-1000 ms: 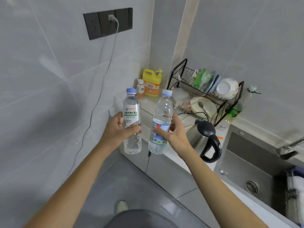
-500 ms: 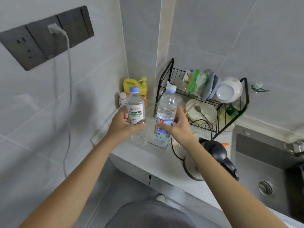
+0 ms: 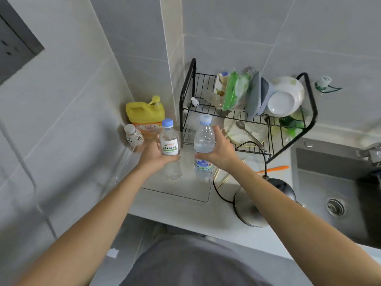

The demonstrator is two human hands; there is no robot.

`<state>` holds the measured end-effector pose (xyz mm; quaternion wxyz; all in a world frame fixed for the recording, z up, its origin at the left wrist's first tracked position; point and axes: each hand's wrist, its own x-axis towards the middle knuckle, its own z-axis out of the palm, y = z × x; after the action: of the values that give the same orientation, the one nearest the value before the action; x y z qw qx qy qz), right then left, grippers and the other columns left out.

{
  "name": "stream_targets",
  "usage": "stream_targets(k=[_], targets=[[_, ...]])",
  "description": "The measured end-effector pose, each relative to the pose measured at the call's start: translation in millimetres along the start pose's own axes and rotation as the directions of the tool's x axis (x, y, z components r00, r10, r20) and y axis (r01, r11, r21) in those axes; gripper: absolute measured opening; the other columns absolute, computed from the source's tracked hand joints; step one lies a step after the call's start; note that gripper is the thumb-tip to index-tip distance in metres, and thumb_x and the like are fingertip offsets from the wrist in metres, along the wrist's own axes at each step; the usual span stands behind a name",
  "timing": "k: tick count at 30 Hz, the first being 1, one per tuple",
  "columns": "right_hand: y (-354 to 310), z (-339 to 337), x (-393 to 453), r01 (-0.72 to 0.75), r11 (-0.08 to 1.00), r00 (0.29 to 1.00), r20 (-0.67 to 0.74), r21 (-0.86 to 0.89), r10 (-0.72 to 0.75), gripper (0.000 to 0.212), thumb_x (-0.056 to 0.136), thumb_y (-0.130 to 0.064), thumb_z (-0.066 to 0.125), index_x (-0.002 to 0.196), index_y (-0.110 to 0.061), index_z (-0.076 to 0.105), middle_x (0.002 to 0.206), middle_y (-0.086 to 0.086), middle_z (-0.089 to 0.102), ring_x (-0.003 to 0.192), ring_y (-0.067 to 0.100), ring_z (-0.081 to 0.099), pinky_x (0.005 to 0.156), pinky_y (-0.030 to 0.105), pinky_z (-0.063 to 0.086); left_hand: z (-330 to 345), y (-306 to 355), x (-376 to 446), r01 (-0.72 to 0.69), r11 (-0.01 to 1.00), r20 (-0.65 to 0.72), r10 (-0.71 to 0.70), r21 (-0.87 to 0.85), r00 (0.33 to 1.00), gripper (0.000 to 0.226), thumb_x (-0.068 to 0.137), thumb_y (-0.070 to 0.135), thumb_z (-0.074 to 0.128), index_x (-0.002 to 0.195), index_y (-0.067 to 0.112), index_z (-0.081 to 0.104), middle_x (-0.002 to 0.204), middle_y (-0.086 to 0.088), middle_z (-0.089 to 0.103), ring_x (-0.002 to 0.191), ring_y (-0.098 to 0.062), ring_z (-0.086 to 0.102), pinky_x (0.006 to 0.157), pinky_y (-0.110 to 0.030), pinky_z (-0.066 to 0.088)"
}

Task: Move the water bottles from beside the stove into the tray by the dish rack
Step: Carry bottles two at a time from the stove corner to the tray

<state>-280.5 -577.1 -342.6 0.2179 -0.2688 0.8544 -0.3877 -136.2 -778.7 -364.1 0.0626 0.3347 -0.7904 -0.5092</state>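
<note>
My left hand [image 3: 155, 155] grips a clear water bottle with a blue cap and a white and green label [image 3: 169, 145]. My right hand [image 3: 220, 152] grips a taller clear water bottle with a pale blue cap and a blue label [image 3: 204, 139]. Both bottles are upright, side by side, low over the clear plastic tray [image 3: 185, 195] on the counter corner, left of the black wire dish rack [image 3: 247, 112]. I cannot tell whether their bases touch the tray floor.
A yellow detergent jug [image 3: 145, 115] and a small white-capped bottle [image 3: 133, 135] stand in the wall corner behind the tray. A steel kettle with a black handle [image 3: 255, 205] and its cord sit to the right, an orange utensil [image 3: 274, 169] beyond, then the sink [image 3: 334, 195].
Both hands carried the bottles forward from off the counter edge to over the tray and lowered them. My view closed in on the counter corner.
</note>
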Motion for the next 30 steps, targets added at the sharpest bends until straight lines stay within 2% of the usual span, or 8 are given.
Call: stream_targets(k=[5,7,11,13,15,21,25,30], targets=[[7,13,15,-0.073,0.988,0.997,0.011,-0.138,0.075,0.085,0.071,-0.045,0.094,0.135,-0.029,0.042,0.116,0.004,0.068,0.108,0.033,0.063,0.096,0.05,0.055,12,-12,39,0.045,0.998,0.114,-0.049,0.039,0.992,0.042,0.064,0.019,0.102,0.091,0.027,0.071,0.093,0.006,0.081,0.087,-0.011,0.078,0.083,-0.033,0.062],[8,20,21,-0.075,0.976,0.997,-0.009,-0.206,0.075,0.085,0.072,-0.046,0.093,0.138,-0.025,0.043,0.114,0.003,0.069,0.109,0.033,0.063,0.102,0.05,0.049,17,-15,52,0.073,0.996,0.171,-0.081,0.054,0.982,0.04,0.064,0.023,0.102,0.094,0.024,0.075,0.095,0.004,0.082,0.09,-0.014,0.079,0.08,-0.034,0.06],[12,29,32,-0.105,0.942,0.994,-0.04,-0.317,0.098,0.085,0.071,-0.053,0.092,0.136,-0.022,0.045,0.127,0.002,0.067,0.125,0.03,0.058,0.114,0.048,0.033,23,-15,66,0.047,0.995,0.274,-0.07,0.089,0.959,0.052,0.062,0.028,0.099,0.103,0.035,0.068,0.074,0.025,0.074,0.064,0.008,0.068,0.064,-0.026,0.05],[13,31,35,-0.123,0.93,0.992,-0.045,-0.348,0.114,0.088,0.071,-0.054,0.092,0.138,-0.022,0.045,0.129,0.004,0.067,0.126,0.03,0.057,0.115,0.047,0.032,26,-13,68,0.022,0.995,0.28,-0.05,0.101,0.959,0.065,0.056,0.034,0.096,0.113,0.038,0.066,0.083,0.024,0.073,0.077,-0.001,0.07,0.067,-0.027,0.05],[14,32,38,-0.127,0.92,0.992,-0.059,-0.372,0.113,0.087,0.07,-0.054,0.092,0.138,-0.021,0.048,0.128,0.006,0.067,0.127,0.031,0.056,0.114,0.047,0.033,28,-13,70,0.003,0.993,0.266,-0.035,0.121,0.963,0.068,0.05,0.041,0.091,0.112,0.043,0.064,0.093,0.026,0.071,0.09,-0.011,0.07,0.072,-0.026,0.05],[19,34,42,-0.127,0.886,0.992,-0.066,-0.446,0.109,0.077,0.067,-0.052,0.093,0.125,-0.019,0.056,0.137,0.001,0.063,0.141,0.028,0.046,0.108,0.044,0.031,31,-12,76,-0.055,0.973,0.281,-0.01,0.224,0.96,0.064,0.053,0.043,0.088,0.11,0.052,0.059,0.099,0.021,0.071,0.097,-0.018,0.07,0.079,-0.031,0.05],[20,34,45,-0.128,0.871,0.992,-0.064,-0.474,0.111,0.08,0.068,-0.051,0.093,0.132,-0.019,0.056,0.144,0.002,0.062,0.144,0.029,0.045,0.112,0.047,0.031,33,-4,79,-0.108,0.958,0.286,0.028,0.265,0.958,0.058,0.056,0.045,0.087,0.106,0.043,0.06,0.096,0.018,0.073,0.093,-0.019,0.07,0.083,-0.038,0.058],[18,29,40,-0.101,0.887,0.994,-0.092,-0.451,0.066,0.074,0.067,-0.041,0.096,0.126,-0.017,0.059,0.13,0.0,0.06,0.126,0.028,0.056,0.108,0.048,0.038,29,2,76,-0.235,0.935,0.31,0.149,0.265,0.939,0.053,0.062,0.036,0.091,0.105,0.04,0.059,0.103,0.013,0.074,0.097,-0.023,0.07,0.086,-0.046,0.059]])
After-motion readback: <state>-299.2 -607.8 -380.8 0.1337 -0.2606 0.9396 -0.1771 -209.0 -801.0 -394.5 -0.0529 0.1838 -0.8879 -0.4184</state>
